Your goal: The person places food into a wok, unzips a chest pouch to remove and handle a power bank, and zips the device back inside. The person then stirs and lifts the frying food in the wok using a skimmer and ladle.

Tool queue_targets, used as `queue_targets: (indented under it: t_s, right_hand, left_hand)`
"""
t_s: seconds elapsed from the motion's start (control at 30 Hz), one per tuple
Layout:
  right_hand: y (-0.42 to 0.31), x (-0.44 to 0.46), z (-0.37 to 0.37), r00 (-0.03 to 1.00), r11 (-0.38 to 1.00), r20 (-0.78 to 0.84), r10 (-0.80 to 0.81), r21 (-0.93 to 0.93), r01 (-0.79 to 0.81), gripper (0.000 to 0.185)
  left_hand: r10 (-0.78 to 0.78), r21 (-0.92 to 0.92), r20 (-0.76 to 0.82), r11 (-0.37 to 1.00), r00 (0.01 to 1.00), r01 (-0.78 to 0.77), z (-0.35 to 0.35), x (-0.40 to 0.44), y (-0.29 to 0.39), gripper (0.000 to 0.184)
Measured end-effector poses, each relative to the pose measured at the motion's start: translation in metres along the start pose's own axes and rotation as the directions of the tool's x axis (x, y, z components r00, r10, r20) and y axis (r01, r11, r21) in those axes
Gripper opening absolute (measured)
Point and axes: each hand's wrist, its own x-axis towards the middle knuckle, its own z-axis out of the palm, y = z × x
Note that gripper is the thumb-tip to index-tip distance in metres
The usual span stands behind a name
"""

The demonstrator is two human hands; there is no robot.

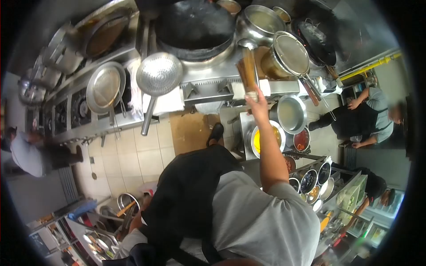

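My right hand (257, 103) reaches forward, its fingers wrapped round the bound end of a bamboo wok brush (247, 73). The bristles point up and away, over the front edge of the stove. Left of the brush is a large black wok (195, 24) on its burner. A ladle (247, 43) lies just beyond the bristles. Low on the left side, my left hand (136, 221) is partly hidden by my apron, close to a metal pot (128, 203) and dark handles. Its fingers do not show clearly.
A perforated strainer (159, 73) and a mesh sieve (106, 84) rest along the stove's front. To the right are a sieve over a pot (290, 53), a pot of cloudy liquid (291, 114) and a bowl of yellow liquid (257, 141). Several people stand nearby.
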Motion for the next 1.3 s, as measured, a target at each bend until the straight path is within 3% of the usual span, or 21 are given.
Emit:
queue_targets:
  t_s: [0.03,0.1,0.23,0.3,0.37,0.43,0.47,0.57,0.63,0.7,0.77,0.83,0.93,0.97,1.03,1.07,1.1,1.13,1.2,1.23,1.3]
  right_hand:
    - [0.0,0.017,0.005,0.999,0.998,0.025,0.031,-0.06,-0.029,0.076]
    - [-0.006,0.048,0.015,0.999,0.914,-0.004,0.049,-0.402,-0.047,0.083]
    - [0.03,0.121,0.016,0.957,0.683,-0.002,-0.289,-0.701,0.205,0.079]
    - [0.02,0.136,0.012,0.974,0.618,-0.027,-0.226,-0.777,0.122,0.075]
    - [-0.004,0.135,-0.01,0.813,0.468,-0.032,-0.582,-0.83,0.302,0.064]
    - [-0.05,0.127,-0.061,0.673,0.336,-0.072,-0.736,-0.902,0.271,0.061]
    - [-0.085,0.112,-0.088,0.655,0.314,-0.138,-0.743,-0.936,0.159,0.063]
    - [-0.134,0.084,-0.184,0.632,0.267,-0.286,-0.72,-0.955,-0.128,0.069]
    - [-0.142,0.068,-0.244,0.703,0.261,-0.376,-0.603,-0.927,-0.271,0.075]
    - [-0.146,0.054,-0.289,0.801,0.224,-0.506,-0.319,-0.862,-0.455,0.081]
    - [-0.125,0.047,-0.322,0.808,0.192,-0.583,-0.081,-0.805,-0.562,0.08]
    - [-0.109,0.029,-0.33,0.824,0.355,-0.564,-0.051,-0.781,-0.513,0.072]
    - [-0.094,-0.001,-0.301,0.793,0.41,-0.547,-0.268,-0.81,-0.42,0.039]
    - [-0.086,-0.003,-0.288,0.794,0.419,-0.566,-0.221,-0.79,-0.447,0.03]
    - [-0.088,-0.023,-0.255,0.827,0.56,-0.515,-0.227,-0.763,-0.322,0.03]
    - [-0.103,-0.034,-0.241,0.892,0.626,-0.416,-0.179,-0.747,-0.223,0.04]
    - [-0.093,-0.035,-0.219,0.848,0.7,-0.439,-0.296,-0.704,-0.12,0.058]
    - [-0.093,-0.037,-0.196,0.876,0.712,-0.404,-0.265,-0.694,-0.105,0.063]
    - [-0.109,-0.057,-0.162,0.923,0.785,-0.288,-0.256,-0.619,0.025,0.071]
    - [-0.118,-0.068,-0.15,0.936,0.831,-0.205,-0.286,-0.539,0.136,0.073]
    - [-0.105,-0.079,-0.125,0.913,0.861,-0.267,-0.31,-0.486,0.15,0.073]
  left_hand:
    - [-0.066,-0.079,0.029,0.995,0.997,0.068,0.007,-0.006,-0.008,0.024]
    - [-0.14,-0.205,0.034,0.968,0.99,0.144,0.005,-0.013,-0.005,0.023]
    - [-0.179,-0.406,-0.017,0.9,0.984,0.157,-0.028,0.001,0.035,0.022]
    - [-0.136,-0.473,-0.082,0.877,0.987,0.082,-0.054,0.017,0.071,0.021]
    - [-0.058,-0.528,-0.173,0.848,0.983,-0.043,-0.085,0.038,0.109,0.02]
    - [0.056,-0.567,-0.279,0.796,0.959,-0.212,-0.118,0.056,0.151,0.02]
    - [0.14,-0.575,-0.348,0.749,0.927,-0.328,-0.139,0.062,0.182,0.019]
    - [0.374,-0.539,-0.481,0.587,0.793,-0.604,-0.181,0.091,0.246,0.019]
    - [0.483,-0.433,-0.515,0.566,0.708,-0.702,-0.218,0.069,0.313,0.017]
    - [0.627,-0.239,-0.524,0.541,0.576,-0.806,-0.256,0.03,0.402,0.014]
    - [0.706,-0.211,-0.448,0.512,0.548,-0.833,-0.283,0.021,0.455,0.014]
    - [0.698,-0.251,-0.438,0.51,0.566,-0.823,-0.289,0.046,0.492,0.014]
    - [0.817,-0.275,-0.25,0.454,0.519,-0.847,-0.308,0.062,0.541,0.013]
    - [0.842,-0.253,-0.181,0.459,0.508,-0.852,-0.314,0.066,0.558,0.013]
    - [0.876,-0.222,-0.07,0.452,0.477,-0.864,-0.318,0.06,0.601,0.014]
    - [0.88,-0.243,0.025,0.465,0.474,-0.851,-0.316,0.045,0.631,0.018]
    - [0.878,-0.261,0.115,0.477,0.464,-0.839,-0.311,0.033,0.657,0.024]
    - [0.838,-0.287,0.183,0.546,0.514,-0.787,-0.308,0.03,0.677,0.043]
    - [0.787,-0.657,0.293,0.578,0.543,-0.484,-0.281,-0.009,0.719,0.056]
    - [0.792,-0.649,0.315,0.582,0.523,-0.49,-0.275,-0.017,0.738,0.056]
    - [0.741,-0.787,0.513,0.608,0.433,-0.108,-0.266,-0.038,0.772,0.064]
